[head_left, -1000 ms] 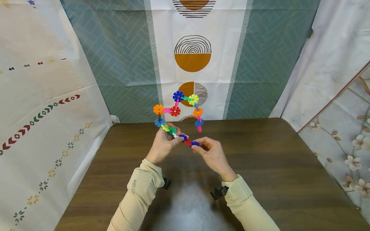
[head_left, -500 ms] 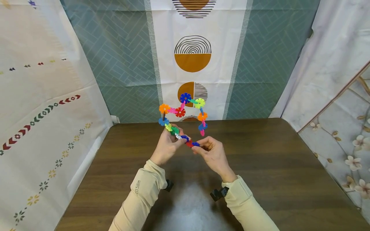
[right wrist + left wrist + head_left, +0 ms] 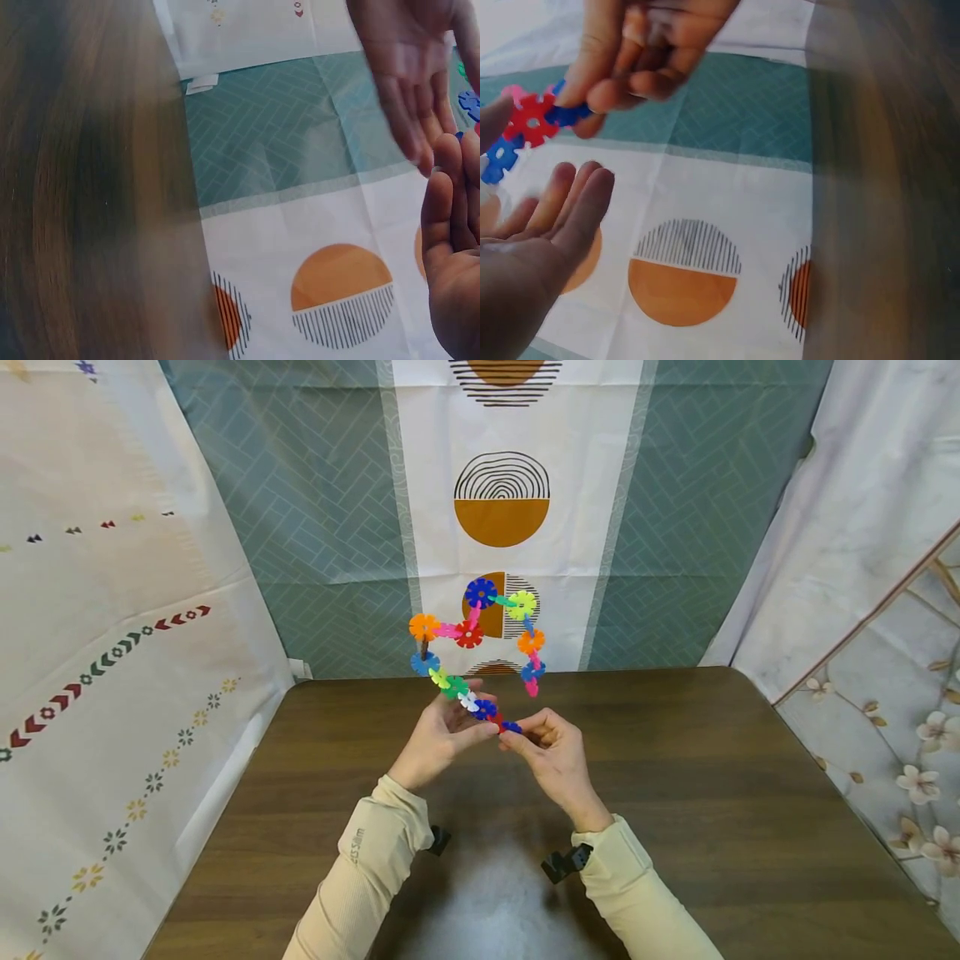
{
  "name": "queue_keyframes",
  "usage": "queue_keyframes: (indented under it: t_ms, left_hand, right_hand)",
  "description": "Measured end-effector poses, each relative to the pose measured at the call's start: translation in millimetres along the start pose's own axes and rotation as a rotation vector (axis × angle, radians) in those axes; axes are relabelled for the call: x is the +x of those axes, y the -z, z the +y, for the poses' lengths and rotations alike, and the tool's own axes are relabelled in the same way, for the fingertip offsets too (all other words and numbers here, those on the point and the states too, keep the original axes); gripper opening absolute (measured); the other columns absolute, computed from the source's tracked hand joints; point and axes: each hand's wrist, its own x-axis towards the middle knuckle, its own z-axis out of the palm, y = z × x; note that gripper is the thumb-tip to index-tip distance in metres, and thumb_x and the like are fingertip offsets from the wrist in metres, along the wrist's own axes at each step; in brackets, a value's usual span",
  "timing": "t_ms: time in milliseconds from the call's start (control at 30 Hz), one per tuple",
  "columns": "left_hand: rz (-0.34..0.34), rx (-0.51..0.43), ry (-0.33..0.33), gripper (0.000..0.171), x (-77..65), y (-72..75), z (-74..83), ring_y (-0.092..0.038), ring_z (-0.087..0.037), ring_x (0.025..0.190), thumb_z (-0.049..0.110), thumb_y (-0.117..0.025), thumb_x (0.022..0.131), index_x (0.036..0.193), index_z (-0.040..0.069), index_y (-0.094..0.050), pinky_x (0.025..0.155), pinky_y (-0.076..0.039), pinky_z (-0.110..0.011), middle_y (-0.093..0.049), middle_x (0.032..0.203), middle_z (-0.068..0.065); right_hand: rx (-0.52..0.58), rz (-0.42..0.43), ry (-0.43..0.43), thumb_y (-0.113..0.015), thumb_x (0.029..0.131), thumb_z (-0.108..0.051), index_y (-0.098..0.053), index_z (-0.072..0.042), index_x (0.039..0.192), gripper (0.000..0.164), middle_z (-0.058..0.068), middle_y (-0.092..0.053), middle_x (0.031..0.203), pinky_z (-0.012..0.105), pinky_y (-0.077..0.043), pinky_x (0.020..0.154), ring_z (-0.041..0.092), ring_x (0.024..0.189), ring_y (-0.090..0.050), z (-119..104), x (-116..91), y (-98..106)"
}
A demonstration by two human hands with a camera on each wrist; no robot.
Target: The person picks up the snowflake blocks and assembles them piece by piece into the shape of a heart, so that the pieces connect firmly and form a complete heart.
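Observation:
A long chain of colourful slotted flower-shaped discs hangs in the air above the table, bending in a zigzag from an orange disc past a dark blue disc to a pink end piece. My right hand pinches the dark blue disc at the chain's near end between thumb and fingertips. Beside it, my left hand has its thumb at the red disc, with its other fingers extended behind and below the chain. The left wrist view shows these left fingers straight and apart from the discs.
A brown wooden table lies beneath the hands. Behind it hangs a green and white patterned cloth, with white printed curtains at both sides. Each wrist carries a small black camera.
The chain first shifts slightly right, then rises a little. My left hand loosens its fingers and its thumb slides along toward the red disc, while my right hand keeps its pinch.

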Motion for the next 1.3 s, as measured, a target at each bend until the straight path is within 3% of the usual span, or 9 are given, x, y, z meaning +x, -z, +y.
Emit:
queue_keyframes:
  t_ms: [133,333,533,700,833,933,1067,1167,1300]
  left_hand:
    - [-0.039,0.148,0.036,0.037,-2.4,-0.2,-4.7,-0.068,-0.029,0.093,0.005,-0.073,0.085,0.119,-0.002,-0.061,0.082,-0.057,-0.034,-0.068,0.103,-0.016]
    - [-0.004,0.250,-0.022,0.024,-0.7,-2.9,-6.4,-0.068,-0.022,0.080,0.001,-0.073,0.084,0.107,-0.001,-0.068,0.077,-0.057,-0.031,-0.070,0.093,-0.012]
    - [0.023,0.260,-0.059,0.034,0.1,-4.4,-8.8,-0.069,-0.024,0.084,-0.004,-0.070,0.085,0.119,-0.001,-0.066,0.077,-0.057,-0.030,-0.070,0.098,-0.013]
    - [0.038,0.228,-0.085,0.029,-0.4,-4.2,-11.6,-0.069,-0.028,0.081,-0.006,-0.069,0.085,0.113,-0.003,-0.065,0.077,-0.058,-0.033,-0.070,0.097,-0.016]
    - [0.036,0.189,-0.086,0.027,-0.8,-2.2,-11.0,-0.069,-0.030,0.082,-0.007,-0.068,0.086,0.112,-0.005,-0.064,0.077,-0.058,-0.035,-0.069,0.101,-0.019]
    - [0.025,0.186,-0.077,0.027,-1.0,-0.1,-10.4,-0.069,-0.032,0.083,-0.008,-0.068,0.086,0.113,-0.005,-0.064,0.078,-0.058,-0.034,-0.069,0.103,-0.021]
    - [0.001,0.157,-0.057,0.027,-1.7,1.2,-11.4,-0.068,-0.040,0.084,-0.009,-0.066,0.087,0.113,-0.004,-0.063,0.076,-0.058,-0.038,-0.068,0.104,-0.020]
    - [-0.013,0.120,-0.046,0.026,-2.7,1.4,-12.4,-0.065,-0.047,0.085,-0.011,-0.063,0.087,0.113,-0.006,-0.061,0.076,-0.058,-0.047,-0.067,0.105,-0.022]
    - [-0.007,0.100,-0.053,0.027,-3.8,1.4,-14.4,-0.063,-0.051,0.086,-0.015,-0.060,0.087,0.113,-0.008,-0.059,0.077,-0.055,-0.054,-0.065,0.107,-0.023]
  right_hand:
    - [-0.009,0.008,0.016,-0.073,0.086,-0.008,-0.062,0.002,0.098,0.019,0.015,-0.071,0.090,0.038,-0.058,0.079,0.030,0.080,-0.071,0.7,0.4,-0.2]
    - [0.014,-0.011,0.025,-0.072,0.087,-0.009,-0.063,0.002,0.101,0.020,0.017,-0.070,0.098,0.040,-0.057,0.081,0.031,0.084,-0.070,2.4,-0.1,-1.7]
    - [-0.011,-0.014,0.058,-0.070,0.088,-0.006,-0.066,0.000,0.098,0.013,0.017,-0.066,0.098,0.040,-0.057,0.079,0.031,0.080,-0.071,5.9,-0.7,-0.8]
    - [-0.082,-0.003,0.067,-0.069,0.090,-0.010,-0.069,-0.001,0.098,0.012,0.015,-0.066,0.093,0.037,-0.059,0.075,0.031,0.076,-0.069,0.9,-1.7,2.0]
    - [-0.172,0.143,0.075,-0.067,0.093,-0.015,-0.065,0.000,0.091,0.016,0.016,-0.060,0.081,0.026,-0.054,0.062,0.025,0.067,-0.060,0.4,-2.6,11.3]
    - [-0.166,0.203,0.062,-0.061,0.096,-0.007,-0.059,0.006,0.109,0.019,0.020,-0.058,0.095,0.022,-0.050,0.066,0.027,0.081,-0.056,-9.6,0.5,19.0]
    - [-0.208,0.030,0.026,-0.058,0.096,-0.005,-0.043,0.001,0.142,0.048,0.019,-0.053,0.126,0.022,-0.047,0.085,0.032,0.110,-0.051,-34.3,8.9,27.4]
    - [-0.281,-0.122,0.009,-0.059,0.096,-0.007,-0.048,0.000,0.139,0.045,0.018,-0.058,0.125,0.026,-0.048,0.088,0.035,0.111,-0.054,-48.6,12.5,30.6]
    - [-0.304,-0.204,-0.021,-0.062,0.095,-0.007,-0.060,0.002,0.125,0.032,0.013,-0.065,0.112,0.032,-0.052,0.086,0.035,0.102,-0.059,-52.8,13.4,31.3]
